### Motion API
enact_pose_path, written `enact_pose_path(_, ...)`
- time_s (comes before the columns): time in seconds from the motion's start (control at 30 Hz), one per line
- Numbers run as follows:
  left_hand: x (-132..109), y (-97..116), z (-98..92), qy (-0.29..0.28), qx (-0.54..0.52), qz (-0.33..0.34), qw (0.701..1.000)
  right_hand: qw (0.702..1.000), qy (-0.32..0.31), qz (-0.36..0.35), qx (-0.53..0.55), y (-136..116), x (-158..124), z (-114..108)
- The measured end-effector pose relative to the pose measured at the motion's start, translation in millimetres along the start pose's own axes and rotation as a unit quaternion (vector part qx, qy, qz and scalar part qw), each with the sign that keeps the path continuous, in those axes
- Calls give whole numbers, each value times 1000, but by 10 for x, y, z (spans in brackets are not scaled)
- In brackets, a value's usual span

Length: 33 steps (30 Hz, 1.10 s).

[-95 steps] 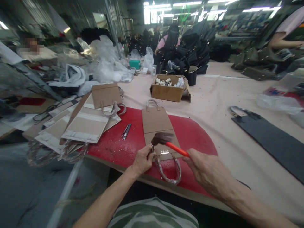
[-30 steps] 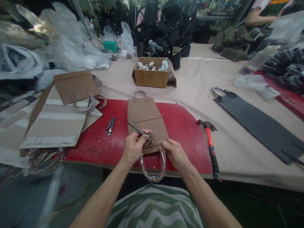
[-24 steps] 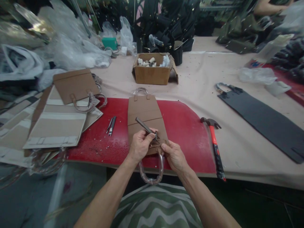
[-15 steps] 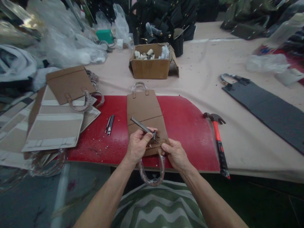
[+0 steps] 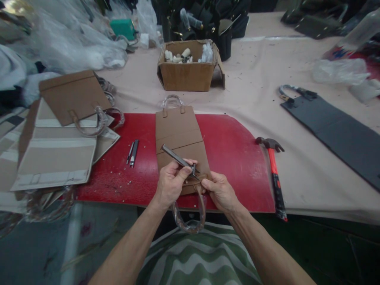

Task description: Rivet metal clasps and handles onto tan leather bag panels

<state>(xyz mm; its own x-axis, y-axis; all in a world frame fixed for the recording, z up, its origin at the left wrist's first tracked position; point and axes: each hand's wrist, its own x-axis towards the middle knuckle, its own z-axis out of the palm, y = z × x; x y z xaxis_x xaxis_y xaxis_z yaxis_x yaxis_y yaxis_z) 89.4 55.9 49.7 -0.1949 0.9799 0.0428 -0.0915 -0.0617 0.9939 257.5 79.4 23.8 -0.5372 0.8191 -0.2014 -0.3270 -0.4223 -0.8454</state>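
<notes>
A long brown bag panel (image 5: 178,126) lies in front of me, with a plastic-wrapped handle (image 5: 193,228) at its near end and another at its far end. My left hand (image 5: 170,183) is closed on a slim metal tool (image 5: 172,153), which slants up and left over the panel. Thinner metal points show by the fingertips; whether they belong to the same tool I cannot tell. My right hand (image 5: 221,192) pinches the panel's near right edge beside the handle's base. Small shiny metal bits sit between the hands, partly hidden by fingers.
Under the panel is a red board (image 5: 234,158). A hammer (image 5: 274,174) lies at its right edge, two small metal tools (image 5: 133,153) at left. Brown panels (image 5: 74,97) are stacked left, a dark panel (image 5: 341,130) lies right, and a cardboard box (image 5: 187,75) stands behind.
The camera view has shifted a little, so the table things appear slightly higher and the left stack further left. Both hands keep nearly the same grip and place on the panel.
</notes>
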Motion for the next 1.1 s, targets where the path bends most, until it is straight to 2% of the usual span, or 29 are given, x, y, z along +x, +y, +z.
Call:
enact_pose_path(0.63, 6, 64, 30, 9, 53, 11, 998, 999, -26, -26, -14, 21, -6, -16)
enact_pose_path(0.83, 35, 58, -1, 5, 72, -32, 997, 997, -58, 23, -45, -71, -96, -72)
enact_pose_path(0.93, 29, 55, 8, 7, 68, -29, 997, 996, -52, 11, -77, -66, -113, -104)
enact_pose_path(1.1, -2, 85, 57, 6, 82, -20, 996, 997, -49, -3, -55, -9, -100, -106)
